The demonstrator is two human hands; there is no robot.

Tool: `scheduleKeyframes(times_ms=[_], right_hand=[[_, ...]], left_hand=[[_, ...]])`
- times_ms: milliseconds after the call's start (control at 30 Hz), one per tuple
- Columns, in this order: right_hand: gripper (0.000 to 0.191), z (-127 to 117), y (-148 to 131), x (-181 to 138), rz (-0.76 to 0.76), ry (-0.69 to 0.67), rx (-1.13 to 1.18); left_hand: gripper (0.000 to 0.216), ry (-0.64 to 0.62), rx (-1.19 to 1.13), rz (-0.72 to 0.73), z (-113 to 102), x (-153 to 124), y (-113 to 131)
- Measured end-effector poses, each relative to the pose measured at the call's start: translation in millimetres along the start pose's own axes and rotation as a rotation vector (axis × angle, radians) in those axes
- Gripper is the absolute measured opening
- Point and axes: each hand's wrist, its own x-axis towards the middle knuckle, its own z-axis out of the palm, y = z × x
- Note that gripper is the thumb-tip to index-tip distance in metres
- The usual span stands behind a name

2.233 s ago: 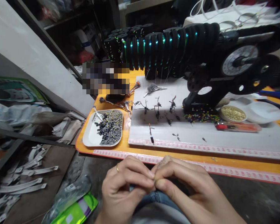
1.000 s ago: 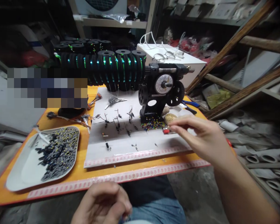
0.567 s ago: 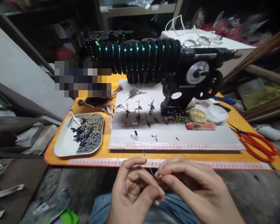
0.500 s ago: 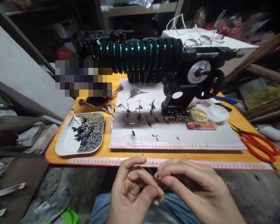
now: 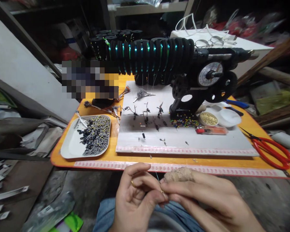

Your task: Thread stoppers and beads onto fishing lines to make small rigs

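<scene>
Both hands meet over my lap, just below the front edge of the orange table (image 5: 116, 158). My left hand (image 5: 135, 199), with a ring on one finger, pinches a thin line (image 5: 157, 176) that runs up toward the table. My right hand (image 5: 203, 196), its index finger wrapped in beige tape, pinches a tiny gold bead against the left fingertips. A black winding machine (image 5: 203, 87) with a dial and a row of black spools (image 5: 147, 54) stands at the back of the table.
A white tray (image 5: 70, 148) of small dark tubes sits at the left. On a white board (image 5: 207, 140) lie small tackle pieces, coloured beads (image 5: 185, 122), a dish of gold beads (image 5: 208, 118) and a lighter (image 5: 211, 130). Red scissors (image 5: 272, 151) lie at the right.
A second ago my right hand reached out to the dish of gold beads; it has come back to my lap and now pinches a bead against my left fingers.
</scene>
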Motion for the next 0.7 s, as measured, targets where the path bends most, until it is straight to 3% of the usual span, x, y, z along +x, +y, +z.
scheduleKeyframes(times_ms=[167,300,400,500,600,700], right_hand=[[0.02,-1,-3,4,0.077,0.054,-0.078],[0.012,5,-5,12,0.101,-0.001,-0.025],[0.017,9,-4,10,0.069,0.007,-0.024],[0.018,11,1,1,0.057,0.058,0.005],[0.011,8,8,-8,0.122,0.04,0.207],[0.017,5,12,-12,0.195,-0.066,0.529]], left_hand=[[0.033,-0.012,0.078,0.115,-1,0,0],[0.029,-0.006,0.166,0.157,-8,-2,-4],[0.034,-0.112,0.312,0.276,-18,4,-3],[0.025,-0.246,0.53,0.435,-25,14,4],[0.018,-0.319,0.67,0.525,-28,23,13],[0.015,-0.334,0.8,0.529,-32,28,18]])
